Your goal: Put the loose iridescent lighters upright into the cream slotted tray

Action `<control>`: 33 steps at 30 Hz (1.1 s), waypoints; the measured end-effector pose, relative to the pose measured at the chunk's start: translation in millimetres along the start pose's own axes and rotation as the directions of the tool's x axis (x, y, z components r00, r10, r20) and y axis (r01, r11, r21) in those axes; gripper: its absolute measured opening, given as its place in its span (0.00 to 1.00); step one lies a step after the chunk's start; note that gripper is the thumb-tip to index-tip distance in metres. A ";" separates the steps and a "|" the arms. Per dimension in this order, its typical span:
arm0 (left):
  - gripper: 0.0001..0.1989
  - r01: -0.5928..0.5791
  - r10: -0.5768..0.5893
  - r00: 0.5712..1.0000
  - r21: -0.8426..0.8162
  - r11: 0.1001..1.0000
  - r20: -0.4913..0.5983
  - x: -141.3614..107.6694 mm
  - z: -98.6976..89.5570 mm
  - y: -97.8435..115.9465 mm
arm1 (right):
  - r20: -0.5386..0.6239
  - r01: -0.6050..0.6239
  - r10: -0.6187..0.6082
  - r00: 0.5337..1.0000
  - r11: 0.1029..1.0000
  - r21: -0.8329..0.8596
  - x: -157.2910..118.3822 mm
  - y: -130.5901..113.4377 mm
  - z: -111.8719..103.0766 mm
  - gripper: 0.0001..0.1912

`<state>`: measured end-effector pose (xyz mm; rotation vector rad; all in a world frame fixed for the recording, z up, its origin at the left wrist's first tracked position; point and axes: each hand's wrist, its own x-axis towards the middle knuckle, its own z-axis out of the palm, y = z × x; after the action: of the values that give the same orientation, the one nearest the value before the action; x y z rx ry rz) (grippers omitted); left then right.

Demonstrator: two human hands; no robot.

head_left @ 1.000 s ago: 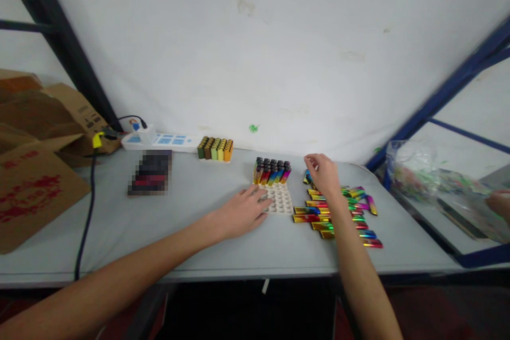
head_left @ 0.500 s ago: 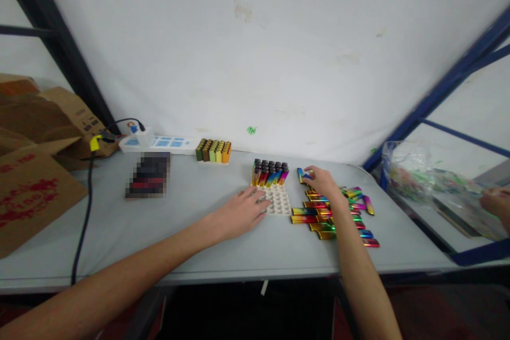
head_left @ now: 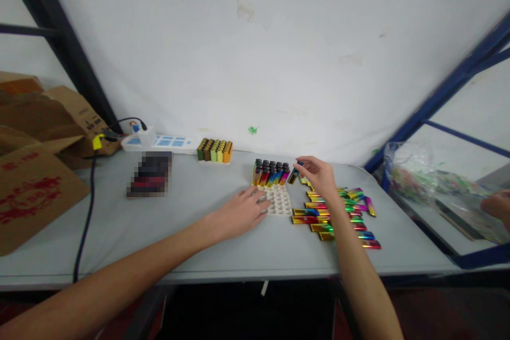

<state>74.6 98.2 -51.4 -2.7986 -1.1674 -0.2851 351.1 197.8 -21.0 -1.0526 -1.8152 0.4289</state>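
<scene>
My left hand lies with its fingers spread on the left edge of a white tray with rows of small holes. Colourful lighters stand upright in the back rows of that tray; its front rows are bare. Just right of them, my right hand pinches a dark lighter, tilted, between thumb and fingers. Under and beside my right forearm, shiny lighters lie in a loose pile on the table.
A second tray of green, yellow and orange lighters stands near the wall. Left are a power strip, a blurred dark box, a black cable and cardboard boxes. Plastic bags and another person's hand are at right.
My right hand has lifted the lighter off the table and brought it left, close to the standing lighters. My left hand has kept its place on the tray.
</scene>
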 end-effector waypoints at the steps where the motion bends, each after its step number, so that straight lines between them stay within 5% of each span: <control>1: 0.16 0.001 -0.001 1.000 0.003 1.000 0.004 0.1 -0.4 0.1 | 0.015 -0.005 0.005 1.000 0.999 0.033 -0.6 0.2 2.3 0.28; 10: 0.17 0.003 -0.003 1.000 -0.014 1.000 0.004 0.0 -2.5 1.0 | 0.166 0.025 -0.038 0.985 0.997 0.076 -3.7 2.4 15.5 0.25; 18: 0.17 -0.002 0.002 1.000 -0.010 1.000 -0.004 -1.0 -1.3 0.4 | 0.172 0.152 -0.152 0.973 0.988 0.012 -5.3 -5.6 20.6 0.22; 33: 0.18 0.017 -0.016 1.000 -0.014 1.000 0.025 -0.6 -4.9 3.2 | 0.164 0.156 -0.162 0.973 0.987 0.046 -6.7 -13.6 19.9 0.21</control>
<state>75.8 94.7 -46.8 -2.8134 -1.1991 -0.2616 328.6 187.6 -25.1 -0.8615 -2.0180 0.4600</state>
